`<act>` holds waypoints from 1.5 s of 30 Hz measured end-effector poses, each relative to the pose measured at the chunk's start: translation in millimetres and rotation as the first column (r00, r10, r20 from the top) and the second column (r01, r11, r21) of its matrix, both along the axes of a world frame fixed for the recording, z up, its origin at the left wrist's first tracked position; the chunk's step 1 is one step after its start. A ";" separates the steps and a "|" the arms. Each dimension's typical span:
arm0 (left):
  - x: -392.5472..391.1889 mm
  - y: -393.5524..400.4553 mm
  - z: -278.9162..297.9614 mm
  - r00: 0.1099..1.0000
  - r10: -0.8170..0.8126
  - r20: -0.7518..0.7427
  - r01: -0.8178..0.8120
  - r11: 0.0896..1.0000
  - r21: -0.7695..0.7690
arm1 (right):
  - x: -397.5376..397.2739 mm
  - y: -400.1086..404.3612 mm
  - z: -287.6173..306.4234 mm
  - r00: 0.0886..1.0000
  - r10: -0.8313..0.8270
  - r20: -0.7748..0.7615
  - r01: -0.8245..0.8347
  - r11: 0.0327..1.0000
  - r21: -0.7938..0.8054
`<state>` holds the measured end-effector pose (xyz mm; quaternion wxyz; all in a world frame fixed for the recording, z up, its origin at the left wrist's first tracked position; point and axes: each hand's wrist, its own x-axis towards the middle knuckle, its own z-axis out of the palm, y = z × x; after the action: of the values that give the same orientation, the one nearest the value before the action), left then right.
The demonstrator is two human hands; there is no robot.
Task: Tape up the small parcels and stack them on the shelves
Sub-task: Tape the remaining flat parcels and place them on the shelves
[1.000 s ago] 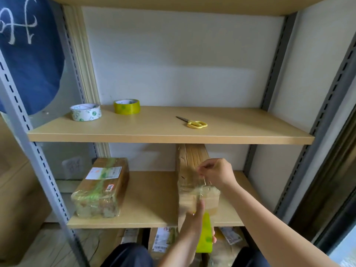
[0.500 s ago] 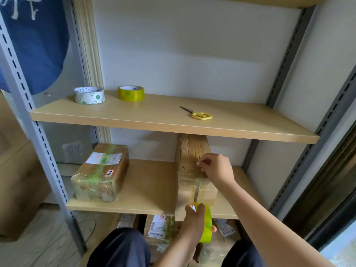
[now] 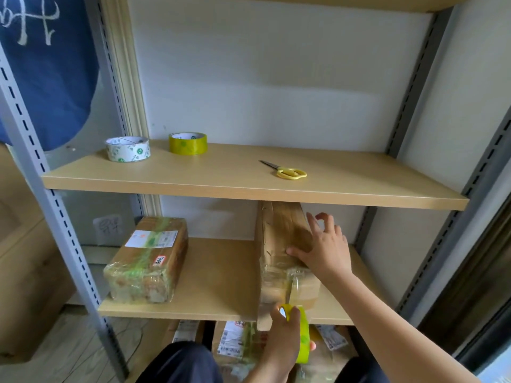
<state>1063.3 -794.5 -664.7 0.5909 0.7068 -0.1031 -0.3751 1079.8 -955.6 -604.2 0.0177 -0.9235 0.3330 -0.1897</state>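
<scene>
On the lower shelf (image 3: pixel 221 277), the right hand (image 3: pixel 323 250) has let go its pinch and now presses flat-fingered on the tall parcel (image 3: pixel 282 244), smoothing tape, while the left hand (image 3: pixel 284 335) grips the tape roll (image 3: pixel 302 334) just below.

White back wall (image 3: pixel 276 78) behind the rack, evenly lit, soft daylight. Grey slotted steel upright (image 3: pixel 52 200) front left of wall; another upright (image 3: pixel 470 172) on the right. Blue cloth (image 3: pixel 47 67) with white lettering hangs upper left. Pale wood-look floor (image 3: pixel 63 349) lower left.
</scene>
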 end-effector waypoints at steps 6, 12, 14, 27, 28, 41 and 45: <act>6.9 -5.1 -2.1 0.998 -0.026 0.056 0.028 0.999 -0.035 | 0.0 14.5 -12.4 0.925 0.372 0.081 -0.327 0.886 -0.328; 7.8 -2.5 -9.9 0.994 -0.044 0.103 0.046 0.999 -0.017 | -29.7 10.2 -49.1 0.850 0.520 -0.080 -0.519 0.802 -0.298; 7.3 4.6 -16.0 0.988 -0.084 0.132 0.093 0.994 -0.065 | -32.9 5.0 -52.6 0.848 0.514 -0.129 -0.530 0.830 -0.175; -3.7 36.1 -140.3 0.995 -0.092 -0.049 0.100 0.971 0.215 | -17.1 9.3 -62.0 0.892 0.450 -0.041 -0.437 0.836 -0.331; 0.0 30.0 -139.9 0.995 -0.080 -0.058 0.090 0.974 0.207 | -15.3 9.1 -63.3 0.895 0.444 -0.039 -0.428 0.833 -0.351; 41.3 -27.2 -163.7 0.996 -0.093 0.005 0.089 0.963 0.253 | -12.3 -3.5 -74.5 0.831 0.551 0.075 -0.457 0.754 -0.472; 60.7 -38.8 -163.4 0.996 -0.083 0.030 0.073 0.965 0.252 | -10.3 -3.1 -75.4 0.829 0.551 0.099 -0.444 0.755 -0.483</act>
<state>1124.0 -833.3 -828.1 0.4793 0.7786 -0.0944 -0.3939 1069.6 -958.7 -679.6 -0.1019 -0.9289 0.0172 -0.3557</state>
